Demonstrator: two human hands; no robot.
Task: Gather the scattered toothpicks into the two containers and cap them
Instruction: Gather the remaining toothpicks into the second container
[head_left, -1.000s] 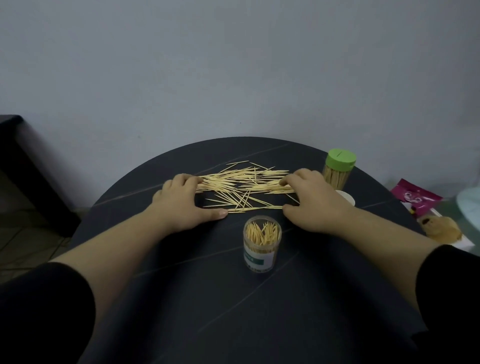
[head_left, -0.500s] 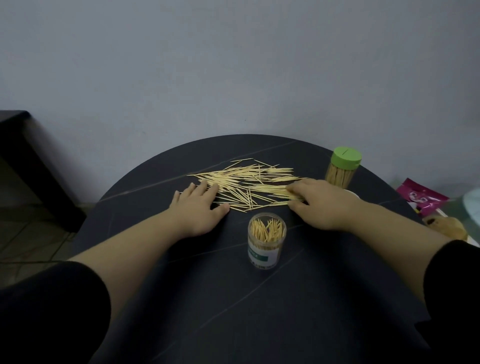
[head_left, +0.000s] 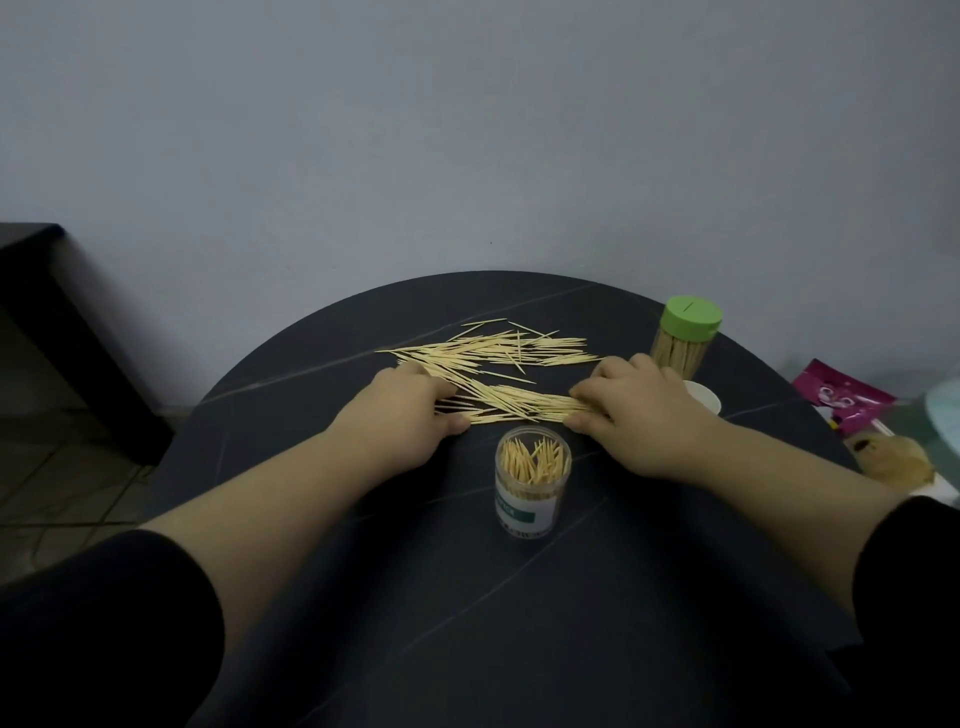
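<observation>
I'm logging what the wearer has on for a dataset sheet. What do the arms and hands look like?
The left hand and right hand are bare: no gloves, rings or watch show. Forearms are bare too. The left sleeve and right sleeve are black, plain, ending near the elbows.

The scattered toothpicks (head_left: 498, 358) are spread on the surface (head_left: 519, 623) at mid-frame, flanked at left by the left hand (head_left: 410, 415) and at right by the right hand (head_left: 639, 410), with the open container (head_left: 532, 483) set just below and the capped container (head_left: 685, 338) placed upper right.
</observation>
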